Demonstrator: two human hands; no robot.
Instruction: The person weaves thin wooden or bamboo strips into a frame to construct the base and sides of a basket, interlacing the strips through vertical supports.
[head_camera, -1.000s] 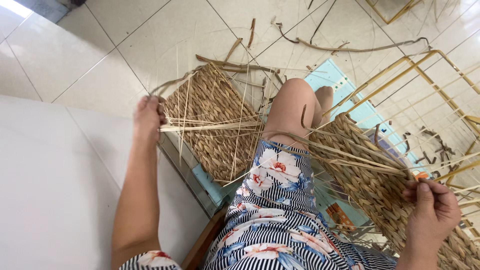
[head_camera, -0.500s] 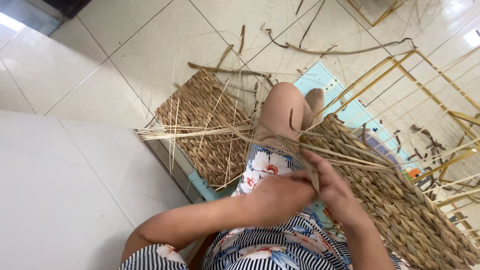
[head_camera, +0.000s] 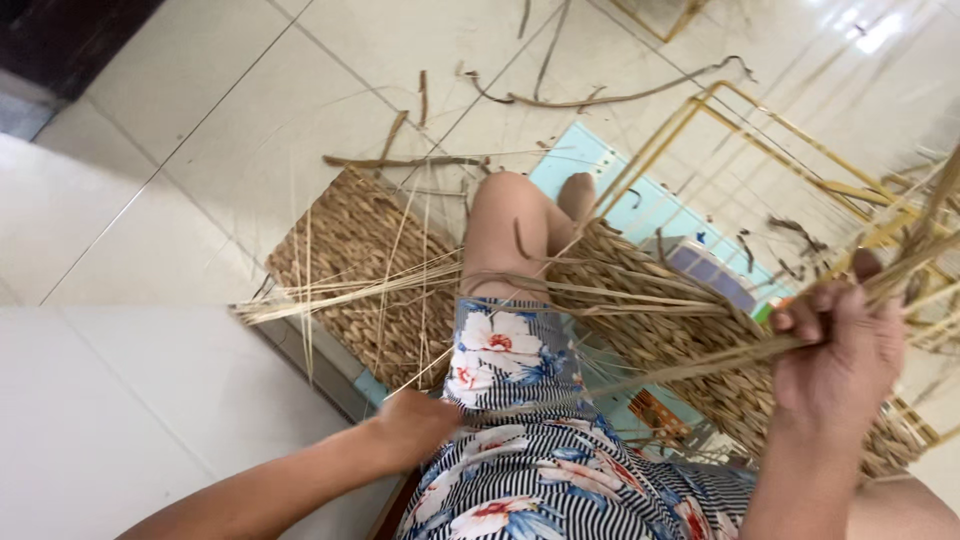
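My right hand (head_camera: 840, 350) is closed around a bundle of dried reed strands (head_camera: 640, 375), held out to the right above the woven panel (head_camera: 680, 335). The bundle slants down across my lap to my left hand (head_camera: 415, 425), which is curled shut at its lower end beside my flowered striped dress (head_camera: 530, 470). The woven reed panel lies over my raised knee (head_camera: 510, 225), and its other part (head_camera: 355, 265) rests on the floor to the left. Loose thin strands (head_camera: 330, 300) fan out across that left part.
A yellow metal frame (head_camera: 770, 115) stands at the back right on the tiled floor (head_camera: 200, 130). A turquoise mat (head_camera: 590, 160) lies under my foot. Dried stalks (head_camera: 610, 98) are scattered on the tiles. A white surface (head_camera: 110, 430) fills the lower left.
Both hands were together at my lap half a second ago. My right hand has swung out to the right with the reed bundle; my left hand has stayed low by the dress.
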